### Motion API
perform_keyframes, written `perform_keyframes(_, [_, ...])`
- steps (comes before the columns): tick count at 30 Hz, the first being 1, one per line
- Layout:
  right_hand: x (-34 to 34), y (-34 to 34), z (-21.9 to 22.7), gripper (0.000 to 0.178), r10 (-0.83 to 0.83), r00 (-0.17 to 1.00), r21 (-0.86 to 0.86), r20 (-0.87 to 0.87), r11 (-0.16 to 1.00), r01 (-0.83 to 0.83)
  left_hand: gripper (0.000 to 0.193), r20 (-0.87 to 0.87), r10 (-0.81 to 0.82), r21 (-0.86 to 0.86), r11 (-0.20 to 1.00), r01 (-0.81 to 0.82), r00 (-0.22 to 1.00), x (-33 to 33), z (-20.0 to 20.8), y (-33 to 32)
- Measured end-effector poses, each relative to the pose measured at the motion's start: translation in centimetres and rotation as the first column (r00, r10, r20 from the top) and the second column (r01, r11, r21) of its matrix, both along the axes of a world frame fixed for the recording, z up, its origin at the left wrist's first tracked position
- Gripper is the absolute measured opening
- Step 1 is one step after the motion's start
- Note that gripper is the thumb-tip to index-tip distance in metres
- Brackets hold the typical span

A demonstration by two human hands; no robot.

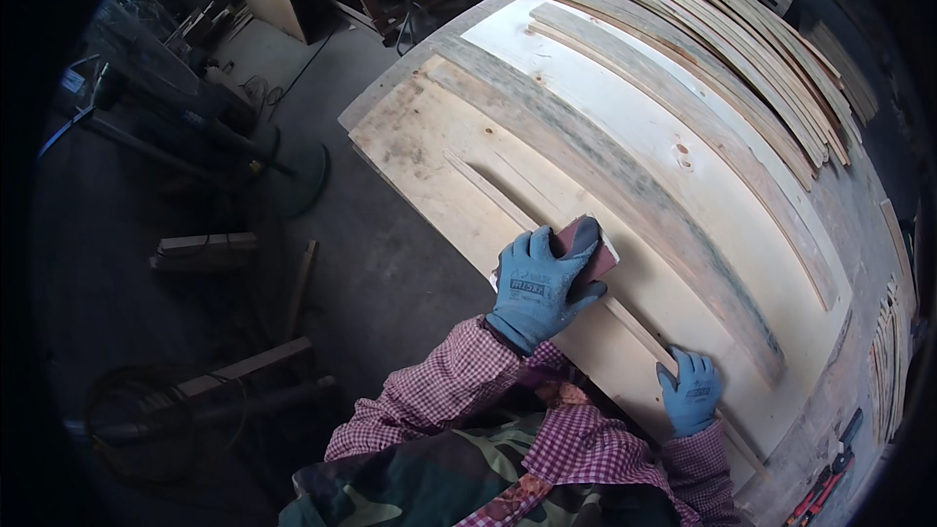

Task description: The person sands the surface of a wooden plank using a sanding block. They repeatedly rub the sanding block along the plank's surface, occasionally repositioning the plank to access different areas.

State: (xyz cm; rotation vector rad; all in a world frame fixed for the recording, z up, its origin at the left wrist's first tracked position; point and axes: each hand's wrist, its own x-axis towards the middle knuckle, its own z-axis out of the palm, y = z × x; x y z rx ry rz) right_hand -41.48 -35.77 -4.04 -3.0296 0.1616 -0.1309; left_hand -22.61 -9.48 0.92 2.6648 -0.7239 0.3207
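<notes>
A thin wooden strip [636, 328] lies lengthwise on the pale plywood board [410, 127] in front of me. My left hand [535, 291], in a blue work glove, is closed round a reddish-brown sanding block [602, 259], which rests over the strip near its middle; the block's underside is hidden. Toward the strip's near right end, my gloved right hand [691, 392] grips it, with the fingers over the wood and the thumb on the left side.
Beyond the strip lie a wide dark-stained plank [625, 171] and another plank [693, 132]. Several long slats [703, 29] are stacked at the far right. Red-handled pliers [820, 490] lie at lower right. A pedestal stand [298, 181] is on the floor left of the table.
</notes>
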Motion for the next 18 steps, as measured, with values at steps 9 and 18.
perform_keyframes(9, [-6.4, -6.3, 1.2, 0.041, -0.053, 0.998, 0.118, -0.022, 0.991, 0.055, 0.076, -0.079, 0.427, 0.297, 0.873, -0.387, 0.901, 17.5, 2.1, 11.9])
perform_keyframes(18, [-6.9, -5.4, 0.4, 0.031, -0.099, 0.995, 0.075, -0.007, 0.992, 0.099, 0.071, -0.270, -0.636, -0.084, 0.763, 0.641, 0.723, -7.0, 0.1, -11.5])
